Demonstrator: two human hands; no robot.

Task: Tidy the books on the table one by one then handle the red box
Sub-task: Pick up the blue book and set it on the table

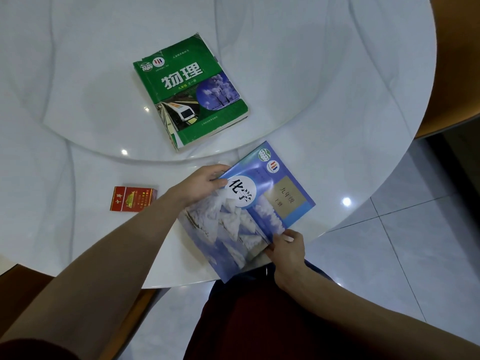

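Both hands grip the blue paperback chemistry textbook point(246, 209) lying at the near edge of the round white marble table point(337, 131), its lower corner overhanging. The left hand point(200, 185) pinches its ten o'clock edge; the right hand point(285, 246) clasps its five o'clock edge. The thick green physics textbook point(191, 92) lies at twelve o'clock, apart. The small red cardboard box point(133, 198) sits at nine o'clock, untouched.
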